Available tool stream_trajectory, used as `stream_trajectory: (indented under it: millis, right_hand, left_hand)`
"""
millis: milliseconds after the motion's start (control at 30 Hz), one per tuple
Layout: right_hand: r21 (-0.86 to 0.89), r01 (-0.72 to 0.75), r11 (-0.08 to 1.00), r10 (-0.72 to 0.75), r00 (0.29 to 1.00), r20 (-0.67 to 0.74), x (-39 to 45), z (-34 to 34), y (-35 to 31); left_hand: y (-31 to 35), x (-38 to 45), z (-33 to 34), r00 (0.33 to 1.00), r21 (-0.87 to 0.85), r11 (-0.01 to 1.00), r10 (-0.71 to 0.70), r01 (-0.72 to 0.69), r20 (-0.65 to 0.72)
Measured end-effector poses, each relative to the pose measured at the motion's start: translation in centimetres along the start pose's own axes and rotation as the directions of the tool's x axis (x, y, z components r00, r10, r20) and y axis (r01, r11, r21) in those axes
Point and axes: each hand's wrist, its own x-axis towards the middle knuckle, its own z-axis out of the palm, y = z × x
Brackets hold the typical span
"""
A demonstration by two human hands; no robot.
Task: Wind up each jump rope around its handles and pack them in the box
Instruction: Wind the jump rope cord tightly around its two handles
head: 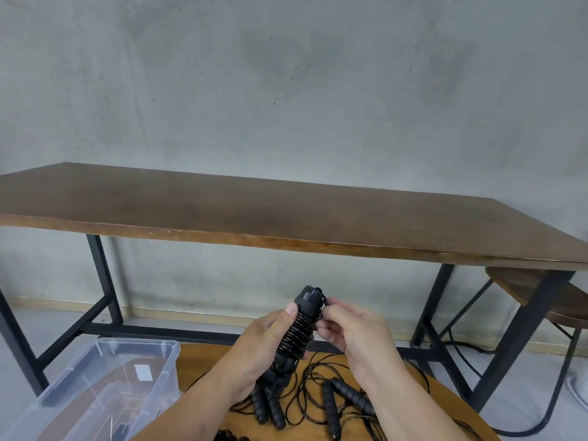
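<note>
The left hand (254,348) is gripping the wound jump rope (294,338), its long axis nearly upright, top tilting right. The right hand (350,332) is pinching its cord near the top. Loose ropes (337,399) are lying below; the clear box (105,383) is sitting left.

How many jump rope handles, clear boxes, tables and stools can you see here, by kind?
Held bundle of handles, paired, wound with rope: 2
Loose handles on the round table: 4 plainly visible
Clear box: 1
Tables, with the long table: 2
Stool: 1
Total: 10
</note>
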Motion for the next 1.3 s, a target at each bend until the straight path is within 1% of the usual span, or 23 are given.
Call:
stream_trajectory:
  millis: [133,233,300,400,467,533,567,600,700,733,767,800,867,933,1000,1033,1100,1133,1167,1200,1233,1267,1300]
  right_hand:
    - [0.04,-0.013,0.999,0.013,1.0,-0.011,0.0,0.2,0.4]
    - [0.009,0.001,1.0,0.0,0.999,-0.032,-0.1,0.2,0.7]
    - [-0.032,0.044,0.999,-0.046,0.997,-0.064,-0.3,0.3,0.8]
    - [-0.15,0.165,0.975,-0.183,0.976,-0.121,-0.5,0.4,0.8]
    - [-0.32,0.265,0.91,-0.31,0.945,-0.099,-0.5,0.4,0.8]
    - [-0.519,0.354,0.778,-0.424,0.905,-0.018,-0.5,0.5,0.9]
    - [-0.583,0.386,0.715,-0.46,0.887,0.023,-0.5,0.4,1.0]
    - [-0.618,0.41,0.671,-0.483,0.874,0.056,-0.4,0.3,0.9]
    - [-0.667,0.455,0.589,-0.493,0.857,0.149,0.0,0.0,0.6]
    - [-0.709,0.475,0.521,-0.512,0.839,0.186,0.1,-0.1,0.7]
    - [-0.761,0.5,0.413,-0.556,0.801,0.224,0.3,-0.2,0.8]
    - [-0.802,0.526,0.284,-0.617,0.74,0.267,0.6,-0.3,0.8]
    - [-0.808,0.586,0.056,-0.713,0.59,0.379,1.0,-0.7,1.1]
    - [-0.763,0.631,-0.142,-0.765,0.419,0.489,1.3,-1.2,1.2]
    - [-0.711,0.638,-0.295,-0.767,0.286,0.574,1.4,-1.5,1.3]
    - [-0.684,0.638,-0.353,-0.756,0.236,0.611,1.5,-1.6,1.1]
    - [-0.635,0.649,-0.42,-0.715,0.195,0.672,2.0,-1.7,0.8]
    - [-0.621,0.66,-0.423,-0.699,0.198,0.687,2.4,-1.7,0.8]
    - [-0.626,0.678,-0.386,-0.695,0.232,0.68,2.7,-1.7,0.7]
    - [-0.656,0.701,-0.28,-0.709,0.31,0.634,2.7,-1.3,1.0]
    - [-0.696,0.711,-0.099,-0.727,0.426,0.538,2.6,-0.9,1.2]
    - [-0.715,0.687,0.133,-0.711,0.569,0.414,2.3,-0.5,1.3]
    - [-0.689,0.622,0.372,-0.642,0.709,0.292,2.1,0.0,1.7]
  left_hand:
    - [-0.1,0.0,0.2,1.0,0.002,1.0,0.0,0.0,-0.002]
    - [-0.4,-0.1,0.3,1.0,-0.004,1.0,-0.003,0.003,0.0]
    - [-0.4,-0.1,0.3,1.0,-0.023,1.0,-0.012,0.012,-0.002]
    - [-0.3,0.1,0.1,1.0,-0.041,0.999,-0.029,0.029,0.008]
    - [-0.2,0.1,0.1,0.999,-0.03,0.999,-0.036,0.037,0.02]
    - [-0.2,0.1,0.1,0.999,-0.023,0.999,-0.036,0.037,0.029]
    - [-0.2,0.2,0.2,0.999,-0.018,0.999,-0.034,0.035,0.031]
    - [-0.3,0.2,0.2,0.999,-0.014,0.999,-0.033,0.034,0.032]
    - [-0.4,0.3,0.0,0.999,-0.006,1.0,-0.028,0.028,0.019]
    - [-0.4,0.3,-0.1,1.0,0.006,1.0,-0.022,0.022,0.012]
    - [-0.4,0.4,-0.2,1.0,0.018,1.0,-0.014,0.014,0.009]
    - [-0.3,0.5,-0.2,1.0,0.027,1.0,-0.006,0.006,0.004]
    - [-0.1,0.7,-0.1,1.0,0.045,0.999,0.012,-0.011,-0.019]
    - [0.2,0.9,0.1,0.999,0.07,0.997,0.038,-0.035,-0.033]
    - [0.5,1.2,0.3,0.997,0.094,0.994,0.061,-0.057,-0.042]
    - [0.6,1.3,0.2,0.996,0.108,0.992,0.07,-0.065,-0.047]
    - [0.7,1.4,0.2,0.994,0.128,0.989,0.079,-0.069,-0.071]
    - [0.8,1.6,0.1,0.993,0.142,0.987,0.084,-0.071,-0.086]
    - [0.7,1.8,0.1,0.991,0.162,0.984,0.088,-0.07,-0.106]
    - [0.4,1.8,0.0,0.988,0.189,0.98,0.082,-0.057,-0.127]
    - [0.4,2.0,0.0,0.987,0.22,0.974,0.085,-0.053,-0.139]
    - [0.4,2.1,0.0,0.985,0.254,0.966,0.09,-0.051,-0.146]
    - [0.5,2.2,0.0,0.983,0.28,0.959,0.097,-0.05,-0.157]
